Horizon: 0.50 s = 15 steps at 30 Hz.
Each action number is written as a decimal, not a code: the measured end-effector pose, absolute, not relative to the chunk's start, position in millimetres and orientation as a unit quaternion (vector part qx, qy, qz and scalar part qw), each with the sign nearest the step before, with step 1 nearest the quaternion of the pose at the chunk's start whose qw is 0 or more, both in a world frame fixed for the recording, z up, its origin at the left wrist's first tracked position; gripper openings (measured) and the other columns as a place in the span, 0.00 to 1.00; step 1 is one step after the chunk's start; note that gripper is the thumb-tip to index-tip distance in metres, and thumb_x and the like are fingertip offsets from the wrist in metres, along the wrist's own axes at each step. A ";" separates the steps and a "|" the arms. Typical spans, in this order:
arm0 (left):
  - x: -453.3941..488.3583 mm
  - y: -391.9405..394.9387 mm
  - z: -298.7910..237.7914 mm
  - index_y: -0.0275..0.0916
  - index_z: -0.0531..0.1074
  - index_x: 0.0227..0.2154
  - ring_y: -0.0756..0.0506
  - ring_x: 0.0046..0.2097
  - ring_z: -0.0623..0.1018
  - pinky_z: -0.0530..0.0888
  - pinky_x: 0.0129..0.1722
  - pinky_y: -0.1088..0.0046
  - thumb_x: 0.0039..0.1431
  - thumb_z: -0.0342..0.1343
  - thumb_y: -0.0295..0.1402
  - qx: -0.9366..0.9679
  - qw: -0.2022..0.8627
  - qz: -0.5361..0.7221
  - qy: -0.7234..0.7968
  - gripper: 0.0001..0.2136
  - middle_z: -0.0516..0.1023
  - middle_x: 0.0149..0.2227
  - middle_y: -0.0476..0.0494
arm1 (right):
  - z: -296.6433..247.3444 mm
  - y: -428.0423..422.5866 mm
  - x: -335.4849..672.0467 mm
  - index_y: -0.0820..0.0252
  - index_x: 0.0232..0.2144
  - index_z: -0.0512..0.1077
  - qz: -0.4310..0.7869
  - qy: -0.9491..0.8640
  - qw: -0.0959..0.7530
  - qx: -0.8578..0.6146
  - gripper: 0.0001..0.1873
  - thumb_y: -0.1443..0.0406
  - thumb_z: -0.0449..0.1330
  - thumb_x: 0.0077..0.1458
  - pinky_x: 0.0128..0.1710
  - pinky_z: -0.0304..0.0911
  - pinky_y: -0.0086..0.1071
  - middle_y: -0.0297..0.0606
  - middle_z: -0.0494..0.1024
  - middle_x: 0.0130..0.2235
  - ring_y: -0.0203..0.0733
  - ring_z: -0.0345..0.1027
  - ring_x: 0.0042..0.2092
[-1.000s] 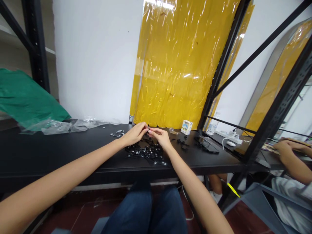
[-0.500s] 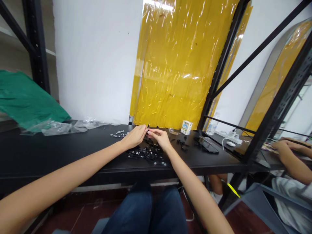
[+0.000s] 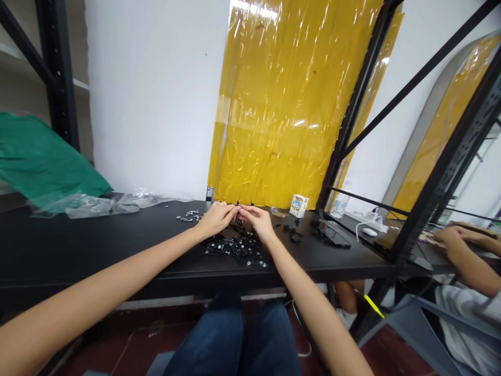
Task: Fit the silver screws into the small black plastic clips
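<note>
My left hand (image 3: 217, 216) and my right hand (image 3: 256, 218) meet fingertip to fingertip above the black table (image 3: 117, 240). Both are closed in a pinch, and a small dark piece shows just under the fingertips, too small to name. Beneath and in front of the hands lies a pile of small black parts with shiny silver round bits (image 3: 235, 248). Left of my left hand, small silvery pieces (image 3: 190, 215) are scattered. Several loose black pieces (image 3: 293, 231) lie to the right of my right hand.
Clear plastic bags (image 3: 97, 203) and a green cloth (image 3: 43, 156) lie at the left. A small white box (image 3: 299, 206), a dark phone-like slab (image 3: 332, 233), a bottle (image 3: 341, 201) and a power strip (image 3: 368, 220) stand rightward. Beyond the black rack post, another person's arms (image 3: 465, 245) show.
The fingers of my left hand have shifted slightly, their knuckles lower, and the fingertips of both hands are now closer together. The things on the table have stayed in place.
</note>
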<state>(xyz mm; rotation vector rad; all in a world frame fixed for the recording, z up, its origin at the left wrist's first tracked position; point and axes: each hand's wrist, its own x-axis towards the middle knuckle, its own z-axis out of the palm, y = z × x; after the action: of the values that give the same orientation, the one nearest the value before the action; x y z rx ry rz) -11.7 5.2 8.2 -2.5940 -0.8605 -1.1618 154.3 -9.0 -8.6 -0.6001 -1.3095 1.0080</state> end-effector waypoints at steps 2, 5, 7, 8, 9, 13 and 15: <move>-12.2 6.7 8.4 0.39 0.67 0.29 0.47 0.32 0.70 0.64 0.37 0.70 0.65 0.40 0.41 -0.858 0.071 -0.417 -0.291 0.16 0.70 0.27 0.48 | -8.1 -9.1 154.5 0.60 0.32 0.78 0.437 -0.572 0.641 -0.268 0.20 0.58 0.70 0.32 0.47 0.69 0.43 0.37 0.81 0.35 0.43 0.75 0.37; -13.6 10.9 8.0 0.39 0.66 0.36 0.47 0.34 0.70 0.65 0.37 0.69 0.64 0.41 0.41 -0.860 0.039 -0.432 -0.268 0.12 0.71 0.32 0.47 | -8.0 -9.1 154.7 0.60 0.32 0.79 0.431 -0.578 0.636 -0.275 0.20 0.58 0.70 0.33 0.46 0.69 0.43 0.37 0.81 0.34 0.43 0.75 0.36; -14.8 13.4 7.8 0.39 0.65 0.36 0.47 0.33 0.69 0.66 0.36 0.70 0.64 0.41 0.40 -0.865 0.019 -0.431 -0.255 0.12 0.70 0.32 0.47 | -8.0 -9.3 154.6 0.60 0.32 0.79 0.426 -0.582 0.633 -0.283 0.20 0.58 0.70 0.33 0.46 0.69 0.42 0.37 0.81 0.34 0.43 0.75 0.35; -15.4 14.1 8.0 0.39 0.66 0.36 0.47 0.33 0.69 0.66 0.35 0.70 0.64 0.41 0.40 -0.867 0.014 -0.429 -0.254 0.12 0.70 0.31 0.47 | -7.9 -9.4 154.6 0.60 0.32 0.79 0.423 -0.583 0.631 -0.287 0.20 0.57 0.70 0.33 0.45 0.69 0.42 0.36 0.81 0.34 0.43 0.75 0.35; -16.0 14.4 8.3 0.39 0.66 0.35 0.47 0.32 0.69 0.66 0.35 0.70 0.64 0.41 0.40 -0.868 0.013 -0.426 -0.254 0.12 0.70 0.31 0.47 | -7.9 -9.4 154.5 0.60 0.32 0.79 0.420 -0.585 0.630 -0.290 0.20 0.57 0.70 0.33 0.45 0.69 0.42 0.36 0.81 0.33 0.43 0.75 0.35; -17.6 11.6 10.6 0.39 0.65 0.33 0.46 0.34 0.70 0.65 0.36 0.69 0.65 0.41 0.38 -0.876 0.041 -0.405 -0.259 0.12 0.70 0.31 0.47 | -8.3 -8.7 154.4 0.60 0.31 0.79 0.414 -0.595 0.624 -0.291 0.20 0.57 0.70 0.33 0.44 0.70 0.42 0.36 0.81 0.32 0.42 0.74 0.33; -17.7 9.8 11.1 0.39 0.64 0.32 0.46 0.36 0.70 0.64 0.38 0.68 0.65 0.40 0.38 -0.878 0.052 -0.399 -0.260 0.12 0.70 0.31 0.47 | -8.9 -8.2 154.5 0.59 0.32 0.79 0.414 -0.598 0.624 -0.286 0.19 0.58 0.70 0.33 0.44 0.70 0.42 0.35 0.81 0.32 0.42 0.74 0.33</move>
<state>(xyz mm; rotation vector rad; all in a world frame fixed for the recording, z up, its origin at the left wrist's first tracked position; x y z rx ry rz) -17.7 9.8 11.1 -2.6710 -0.7901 -1.2139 154.5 -8.2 -8.9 -0.6573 -1.3741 0.9496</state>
